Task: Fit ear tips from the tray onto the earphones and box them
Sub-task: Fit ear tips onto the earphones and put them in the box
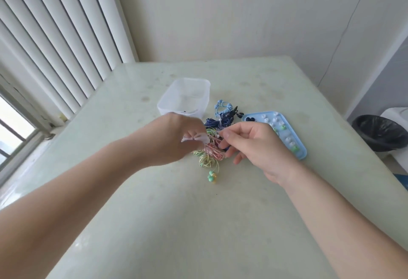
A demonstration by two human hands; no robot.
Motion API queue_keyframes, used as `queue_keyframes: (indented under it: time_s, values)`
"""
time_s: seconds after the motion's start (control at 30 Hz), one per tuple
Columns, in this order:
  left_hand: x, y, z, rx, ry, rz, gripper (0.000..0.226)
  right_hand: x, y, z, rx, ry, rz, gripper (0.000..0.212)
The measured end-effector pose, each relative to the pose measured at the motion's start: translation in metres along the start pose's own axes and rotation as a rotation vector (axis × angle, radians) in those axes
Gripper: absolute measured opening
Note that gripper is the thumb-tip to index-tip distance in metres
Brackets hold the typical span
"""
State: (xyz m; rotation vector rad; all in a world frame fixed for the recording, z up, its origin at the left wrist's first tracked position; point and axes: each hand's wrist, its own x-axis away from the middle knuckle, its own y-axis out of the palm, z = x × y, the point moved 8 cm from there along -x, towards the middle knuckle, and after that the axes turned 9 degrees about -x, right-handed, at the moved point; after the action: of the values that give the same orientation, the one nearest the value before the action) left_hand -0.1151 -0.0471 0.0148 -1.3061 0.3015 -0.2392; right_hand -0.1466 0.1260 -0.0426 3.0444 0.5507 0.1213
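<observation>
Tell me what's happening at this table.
A person is working over a pile of bundled earphones. The left hand grips the pink earphones while the right hand pinches at their bud end. Ear tips sit in the blue tray on the right; the clear box behind holds almost nothing yet.

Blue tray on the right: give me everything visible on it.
The light blue tray looks like plastic: a rounded rectangle with a low raised rim, lying flat on the pale green table, right of the earphone pile. It holds small ear tips in loose rows: white, green, and dark blue at its far left corner. The right hand hides its near left part; contact cannot be told.
</observation>
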Motion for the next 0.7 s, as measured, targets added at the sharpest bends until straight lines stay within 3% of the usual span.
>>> queue_keyframes:
  time_s: [0.23,0.37,0.43,0.5,0.6,0.7]
  values:
    - [-0.008,-0.062,0.008,0.455,-0.187,0.266,0.009,0.002,0.0,-0.015,-0.091,-0.035,-0.005,0.014]
    - [-0.013,-0.051,0.03,0.826,-0.221,0.155,0.008,0.007,0.004,-0.027,-0.239,-0.084,-0.15,0.052]
    - [-0.011,-0.036,0.042,0.992,-0.234,0.076,0.016,0.011,0.003,-0.034,-0.325,-0.104,-0.212,0.059]
    - [-0.01,-0.017,0.054,1.147,-0.246,0.012,0.032,0.015,-0.004,-0.036,-0.379,-0.114,-0.243,0.053]
    - [-0.015,0.009,0.065,1.277,-0.259,-0.029,0.052,0.019,-0.026,-0.03,-0.31,-0.104,-0.15,0.034]
    - [-0.021,0.033,0.07,1.315,-0.316,-0.021,0.045,0.018,-0.047,-0.021,-0.367,-0.056,-0.032,0.024]
